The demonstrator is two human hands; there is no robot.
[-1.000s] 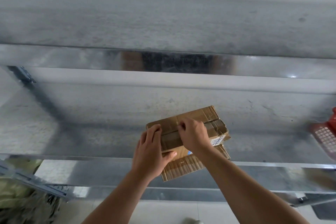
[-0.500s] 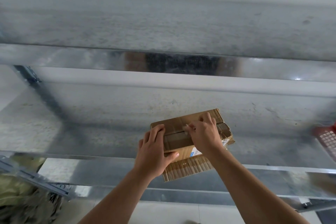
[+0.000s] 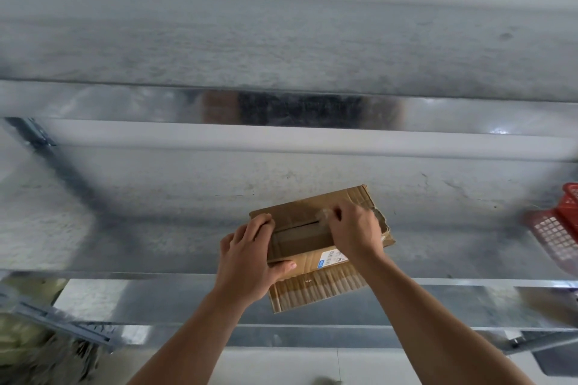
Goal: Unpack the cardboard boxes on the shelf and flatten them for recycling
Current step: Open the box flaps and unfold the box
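Head view (only cam):

- Cardboard box (image 3: 300,212) sits at the front edge of the metal shelf (image 3: 156,212), centre-right of frame, lower half. Small, flat, rectangular. Long axis runs low-left to high-right, with the top seam parallel to it.
- L hand (image 3: 247,259) is at the box's lower-left end. Fingers curl over the top edge and the thumb is on the near face, so it grips and braces the box.
- R hand (image 3: 353,234) is at the right end of the seam, fingers bunched, pinching a pale filmy bit. It looks like the tape strip (image 3: 323,216); too small to be sure.
- Key relation: a dark open slit shows along the seam between the hands. Anything right of it is hidden under the R hand. My guess is the next pull goes along the long axis toward upper right, away from the L hand. The R hand is the one already on the tape, and the L hand supplies the counter-force.
- Materials: brown corrugated board, worn. The right corner is crushed and frayed. A darker brown tape band crosses the top. White label (image 3: 331,259) on the near face.
- Ribbed cardboard piece (image 3: 312,287) sticks out below, overhanging the shelf lip. Can't tell if it's a flap or a separate sheet.
- Shelf is galvanised sheet, mottled and shiny.
- Red mesh basket (image 3: 560,228) at right edge of frame, well apart.
- Risk, imo: weak board may tear along with the tape.
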